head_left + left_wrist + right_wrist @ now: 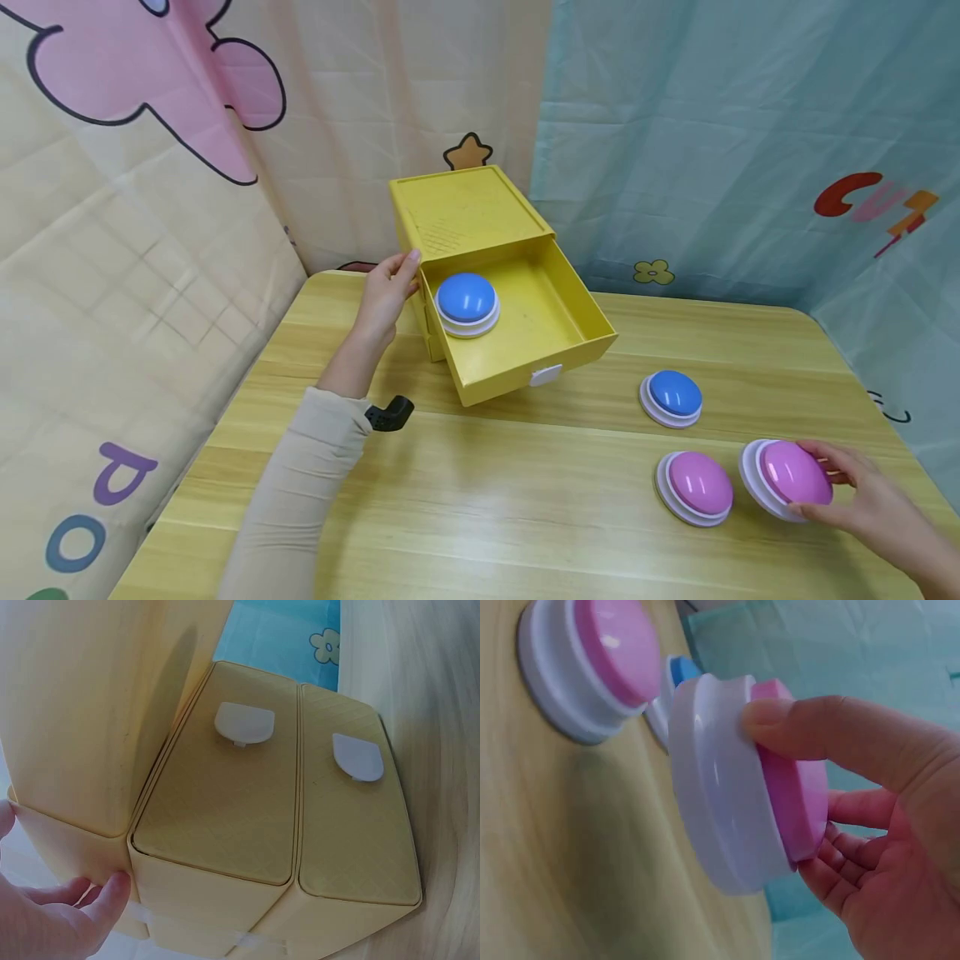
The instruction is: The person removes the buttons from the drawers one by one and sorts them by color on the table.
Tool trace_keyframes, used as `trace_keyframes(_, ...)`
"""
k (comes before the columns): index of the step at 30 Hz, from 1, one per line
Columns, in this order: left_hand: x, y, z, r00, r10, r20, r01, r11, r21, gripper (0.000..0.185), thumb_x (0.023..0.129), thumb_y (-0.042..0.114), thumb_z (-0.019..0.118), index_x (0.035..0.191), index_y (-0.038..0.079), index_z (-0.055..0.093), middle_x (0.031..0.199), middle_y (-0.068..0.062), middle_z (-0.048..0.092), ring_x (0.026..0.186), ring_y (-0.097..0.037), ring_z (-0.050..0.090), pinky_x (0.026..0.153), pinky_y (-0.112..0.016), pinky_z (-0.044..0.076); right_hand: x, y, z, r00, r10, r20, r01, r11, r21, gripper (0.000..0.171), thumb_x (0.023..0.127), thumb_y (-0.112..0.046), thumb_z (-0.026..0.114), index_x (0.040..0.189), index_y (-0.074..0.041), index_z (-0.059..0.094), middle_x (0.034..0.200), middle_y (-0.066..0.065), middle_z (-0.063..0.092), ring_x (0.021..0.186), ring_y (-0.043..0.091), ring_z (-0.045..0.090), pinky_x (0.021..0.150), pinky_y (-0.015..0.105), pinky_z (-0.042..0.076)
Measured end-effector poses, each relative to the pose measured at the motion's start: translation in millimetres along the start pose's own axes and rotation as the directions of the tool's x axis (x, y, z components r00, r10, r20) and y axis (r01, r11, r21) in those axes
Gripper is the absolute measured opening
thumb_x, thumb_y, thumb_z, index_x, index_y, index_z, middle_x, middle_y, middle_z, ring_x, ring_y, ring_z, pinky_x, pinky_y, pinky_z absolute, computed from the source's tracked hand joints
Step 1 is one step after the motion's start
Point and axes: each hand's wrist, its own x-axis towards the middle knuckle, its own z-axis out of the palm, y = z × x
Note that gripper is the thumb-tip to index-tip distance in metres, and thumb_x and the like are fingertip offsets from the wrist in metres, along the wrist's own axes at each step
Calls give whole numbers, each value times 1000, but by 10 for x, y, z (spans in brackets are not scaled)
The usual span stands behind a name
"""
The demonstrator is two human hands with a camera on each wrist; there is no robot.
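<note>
My left hand point(384, 302) grips the left front edge of a yellow drawer cabinet point(468, 208); in the left wrist view its fingertips point(112, 889) press on the cabinet's side. The top drawer point(525, 333) is pulled out, and a blue push button point(467, 298) with a white base sits at its left. At the right, my right hand point(873, 504) holds a pink push button point(798, 475) tilted above the table, thumb on the white rim point(716, 787) and fingers behind. Beside it, another pink button point(700, 483) rests on the table.
A second blue button point(675, 392) lies on the wooden table point(487, 500), right of the drawer. Two lower drawers with white handles point(245, 722) are closed. Printed curtains point(675, 125) hang behind and beside the table.
</note>
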Motion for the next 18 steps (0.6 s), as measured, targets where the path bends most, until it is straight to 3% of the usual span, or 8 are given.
trace_keyframes(2,6,-1,2,1000,3,-1,-3,1000,-3,54,93,28,49,130,-9,37,125,-19,40,117,-24,41,95,-31,40,-52,73,44,998,55,43,-54,998,-15,69,62,-9,81,117,10,44,106,20,44,79,-16,35,56,13,41)
trace_keyframes(4,7,2,5,1000,5,-3,-5,1000,-1,54,93,28,49,130,-9,37,125,-18,40,117,-24,41,95,-31,40,-93,132,77,991,106,81,-103,994,-43,69,64,-12,80,117,11,43,107,24,43,78,-12,37,56,16,43)
trace_keyframes(8,7,2,8,1000,6,-3,-6,1000,9,53,93,28,49,130,-9,38,125,-17,40,117,-23,41,94,-31,41,-148,205,122,973,171,158,-161,984,-73,70,69,-14,78,119,16,39,108,31,40,85,20,52,56,17,44)
trace_keyframes(11,5,4,8,1000,11,-3,-11,1000,12,53,93,27,49,130,-9,38,125,-17,41,117,-23,41,94,-31,41,-168,256,155,957,212,198,-202,977,-71,73,71,-15,77,120,19,35,109,34,37,87,44,48,58,17,44)
trace_keyframes(13,3,6,6,1000,13,-2,-13,1000,11,53,93,27,49,130,-9,38,125,-18,41,117,-24,41,94,-31,41,-175,295,182,943,253,218,-242,967,-79,77,70,-18,77,121,19,32,110,35,35,89,47,47,59,19,47)
trace_keyframes(18,-3,2,-7,1000,7,-2,-7,1000,15,53,93,29,49,130,-8,38,124,-18,41,117,-23,41,95,-31,40,-174,411,247,913,317,257,-303,948,-94,90,70,-31,77,125,19,26,112,37,27,92,49,43,69,41,52)
